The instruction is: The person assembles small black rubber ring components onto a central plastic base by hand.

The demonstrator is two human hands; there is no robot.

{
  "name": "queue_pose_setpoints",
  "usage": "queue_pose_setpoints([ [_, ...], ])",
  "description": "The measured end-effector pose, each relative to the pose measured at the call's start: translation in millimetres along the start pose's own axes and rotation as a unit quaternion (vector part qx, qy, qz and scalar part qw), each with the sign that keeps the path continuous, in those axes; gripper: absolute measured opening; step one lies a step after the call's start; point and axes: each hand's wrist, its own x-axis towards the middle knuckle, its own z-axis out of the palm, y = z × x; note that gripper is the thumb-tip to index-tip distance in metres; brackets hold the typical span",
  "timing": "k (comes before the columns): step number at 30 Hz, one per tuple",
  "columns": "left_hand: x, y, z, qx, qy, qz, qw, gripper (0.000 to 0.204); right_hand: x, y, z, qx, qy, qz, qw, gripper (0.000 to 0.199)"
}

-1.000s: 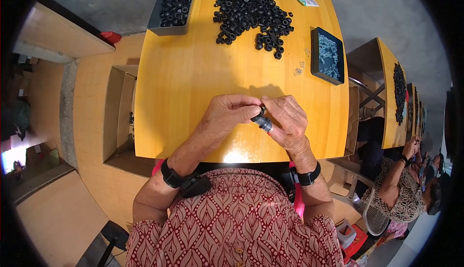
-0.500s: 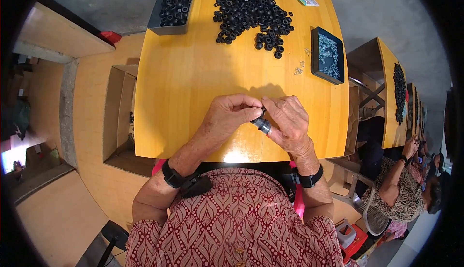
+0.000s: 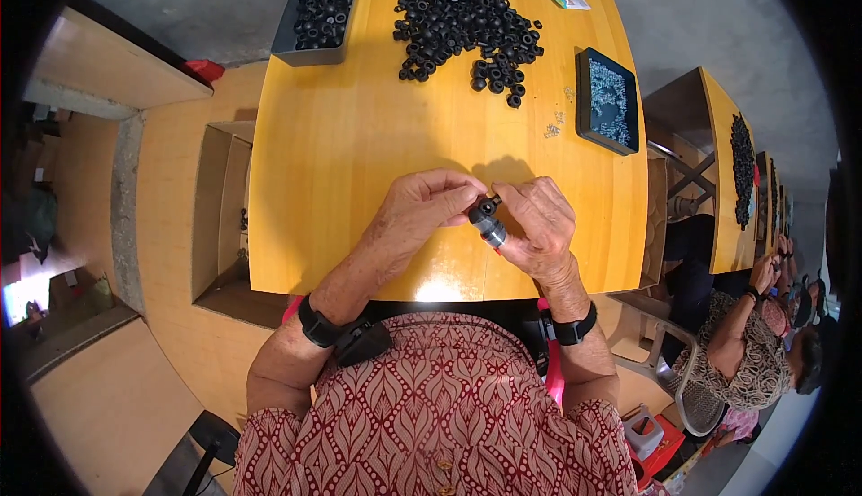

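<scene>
Above the near part of the table, my right hand [image 3: 539,227] is closed round a dark cylindrical piece [image 3: 488,227] with a pale grey band and a bit of red at its lower end. At its upper end sits a small black plastic part [image 3: 488,205] with a round hole, by my right thumb and forefinger. My left hand [image 3: 426,204] is closed in a pinch, its fingertips against the upper left edge of that part. Whatever lies between those fingertips is hidden.
Loose black plastic parts [image 3: 458,16] are heaped at the far side of the yellow table [image 3: 359,155]. A grey bin [image 3: 310,54] of such parts stands far left, a black tray [image 3: 609,141] of small metal pieces right. Another person [image 3: 741,352] sits at the right.
My left fingers have drawn slightly up and back, uncovering the small black part and its hole. The cylindrical piece shows more of its upper end; my right hand stays closed on it.
</scene>
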Motion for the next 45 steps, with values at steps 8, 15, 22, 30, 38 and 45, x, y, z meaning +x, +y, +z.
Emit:
queue_pose_setpoints([
  [8,1.4,-8.2,2.7,-0.009,0.029,0.047,0.998,0.023,1.2,-0.9,8.3,-0.015,0.02,0.016,1.0,0.031],
  [15,6.9,-14.3,15.8,-0.012,0.066,0.165,0.984,0.034,3.9,-11.6,16.9,0.007,0.02,0.016,1.0,0.03],
  [22,7.0,-18.4,22.2,0.04,0.019,0.221,0.974,0.059,4.0,-29.1,33.2,0.057,0.034,0.024,0.998,0.029],
  [30,-0.5,-16.4,24.6,-0.011,0.02,0.196,0.98,0.067,3.3,-33.1,35.1,0.084,0.026,0.029,0.996,0.028],
  [38,-3.1,-9.2,30.4,-0.046,-0.008,0.197,0.979,0.068,5.8,-35.2,28.1,0.084,0.035,0.026,0.996,0.027],
  [45,3.6,-5.1,33.1,-0.116,-0.034,0.16,0.98,0.073,11.0,-35.3,16.1,0.074,0.062,0.027,0.995,0.03],
])
